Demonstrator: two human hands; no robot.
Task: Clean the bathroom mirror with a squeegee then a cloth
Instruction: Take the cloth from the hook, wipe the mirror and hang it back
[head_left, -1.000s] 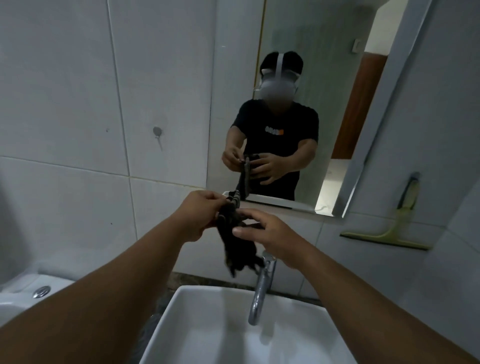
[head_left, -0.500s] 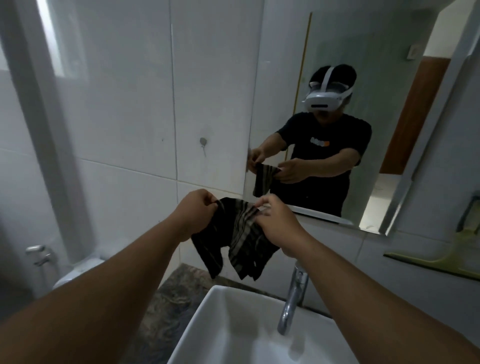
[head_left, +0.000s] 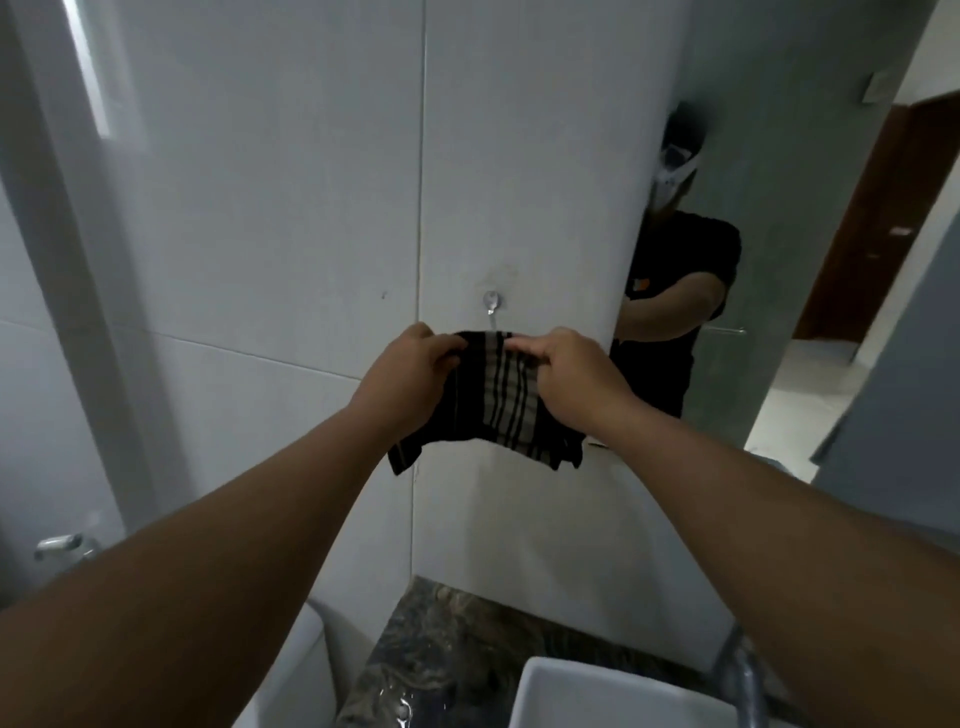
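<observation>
A dark cloth (head_left: 491, 400) with pale stripes hangs spread between my two hands in front of the tiled wall. My left hand (head_left: 410, 371) pinches its upper left edge and my right hand (head_left: 569, 371) pinches its upper right edge. Just above the cloth's top edge, a small metal wall hook (head_left: 491, 302) sticks out of the tile. The mirror (head_left: 789, 218) fills the right side and reflects a person in a black shirt. The squeegee is out of view.
A white basin (head_left: 582, 691) and a chrome tap (head_left: 740, 680) sit at the bottom right on a dark marbled counter (head_left: 457, 639). A white toilet (head_left: 306, 654) with a chrome fitting (head_left: 60, 545) stands at the lower left.
My view has swung left, from the mirror to the tiled wall. The bunched cloth has been pulled open between my hands and raised up close under the wall hook.
</observation>
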